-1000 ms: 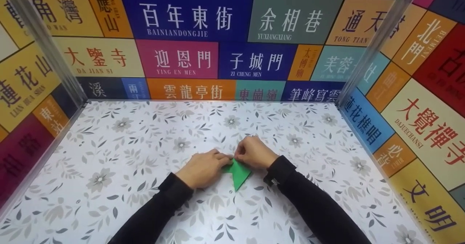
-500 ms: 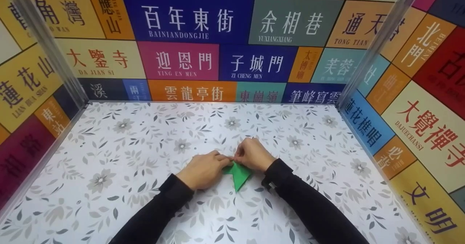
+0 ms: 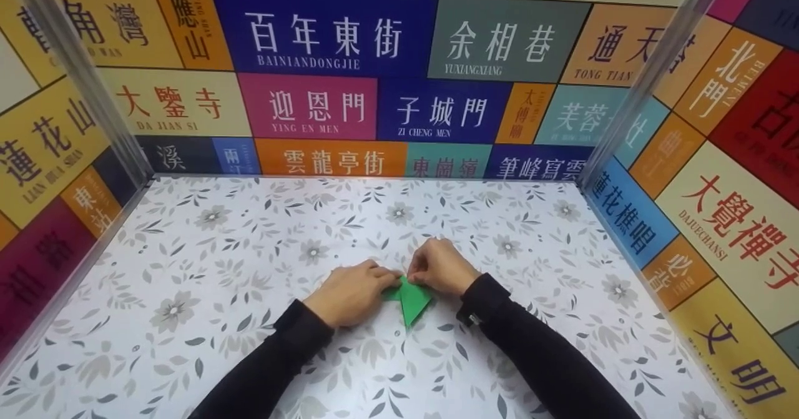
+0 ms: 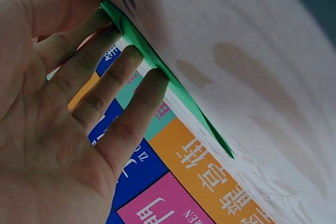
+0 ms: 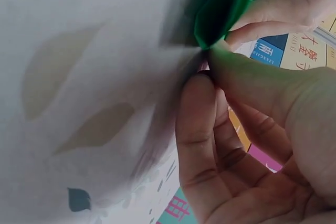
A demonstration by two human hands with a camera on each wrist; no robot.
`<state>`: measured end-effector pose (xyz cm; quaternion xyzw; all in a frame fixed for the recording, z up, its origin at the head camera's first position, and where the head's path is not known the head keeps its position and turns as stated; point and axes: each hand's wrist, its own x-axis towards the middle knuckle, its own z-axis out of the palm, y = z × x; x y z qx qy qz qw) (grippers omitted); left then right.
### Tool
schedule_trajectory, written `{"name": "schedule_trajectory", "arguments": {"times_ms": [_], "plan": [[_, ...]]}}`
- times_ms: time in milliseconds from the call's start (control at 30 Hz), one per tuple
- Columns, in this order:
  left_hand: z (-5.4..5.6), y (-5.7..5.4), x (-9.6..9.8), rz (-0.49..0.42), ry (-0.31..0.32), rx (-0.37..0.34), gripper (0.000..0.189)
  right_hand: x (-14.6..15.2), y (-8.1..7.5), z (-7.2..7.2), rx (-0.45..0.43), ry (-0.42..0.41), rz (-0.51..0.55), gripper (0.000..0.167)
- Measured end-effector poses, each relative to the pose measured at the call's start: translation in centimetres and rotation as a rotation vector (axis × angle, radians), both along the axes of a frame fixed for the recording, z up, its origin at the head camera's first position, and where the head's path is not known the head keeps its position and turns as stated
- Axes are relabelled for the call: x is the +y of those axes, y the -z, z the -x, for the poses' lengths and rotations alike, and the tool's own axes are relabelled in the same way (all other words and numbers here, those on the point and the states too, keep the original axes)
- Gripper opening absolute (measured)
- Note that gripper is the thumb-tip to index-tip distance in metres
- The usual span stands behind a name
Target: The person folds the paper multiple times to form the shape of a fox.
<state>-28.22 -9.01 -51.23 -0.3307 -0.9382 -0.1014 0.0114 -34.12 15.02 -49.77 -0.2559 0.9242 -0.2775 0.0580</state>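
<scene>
A folded piece of green paper (image 3: pixel 414 303) lies on the table, one pointed end toward the person. My left hand (image 3: pixel 349 294) rests at its left part, covering some of it. In the left wrist view the fingers of the left hand (image 4: pixel 100 93) reach out loosely, fingertips against the paper's edge (image 4: pixel 185 96). My right hand (image 3: pixel 442 268) is at the paper's far right side. The right wrist view has the thumb and index finger of the right hand (image 5: pixel 252 74) pinching at a corner of the paper (image 5: pixel 216 17), whose layers stand slightly apart.
The white table (image 3: pixel 249 356) has a grey leaf and flower print. Upright panels with coloured name blocks (image 3: pixel 324 32) close off the back, left and right sides. Clear strips (image 3: pixel 630 94) run along the corners.
The right hand has shifted very slightly at the paper's corner, and the paper's right flap has tilted a little. The left hand keeps its place. The head view has tipped slightly upward.
</scene>
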Motion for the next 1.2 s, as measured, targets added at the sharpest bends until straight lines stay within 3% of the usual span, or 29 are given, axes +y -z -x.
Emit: {"name": "schedule_trajectory", "arguments": {"times_ms": [433, 1200], "plan": [[0.0, 0.0, 0.0, 0.008, 0.012, 0.03, 0.05, 0.6, 0.4, -0.5, 0.08, -0.05, 0.013, 0.011], [0.0, 0.2, 0.2, -0.001, -0.024, -0.002, 0.047, 2.1, 0.2, -1.9, -0.002, -0.007, 0.002, 0.01]]}}
